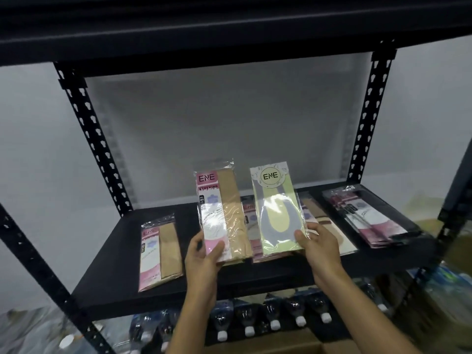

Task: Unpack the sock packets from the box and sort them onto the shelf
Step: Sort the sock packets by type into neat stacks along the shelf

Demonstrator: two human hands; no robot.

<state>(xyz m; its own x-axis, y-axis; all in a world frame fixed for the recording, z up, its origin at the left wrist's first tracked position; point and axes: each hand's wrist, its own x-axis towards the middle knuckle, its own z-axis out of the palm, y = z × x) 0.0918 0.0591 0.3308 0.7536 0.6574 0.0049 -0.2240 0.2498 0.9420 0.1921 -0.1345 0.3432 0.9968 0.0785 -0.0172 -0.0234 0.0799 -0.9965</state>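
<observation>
The left hand [204, 254] is gripping the lower end of a pink-and-beige stocking packet [222, 213], thumb in front, holding it upright above the black shelf [122, 282]. The right hand [319, 247] is pinching the lower right edge of a pale green sock packet [277, 210], also upright, just beside the first. One pink-and-beige packet [159, 254] is lying flat at the shelf's left. A middle pile [329, 226] is lying behind the held packets, and a stack of dark packets [370, 218] is sitting at the right. Capped bottles [273, 315] are lying below the shelf.
</observation>
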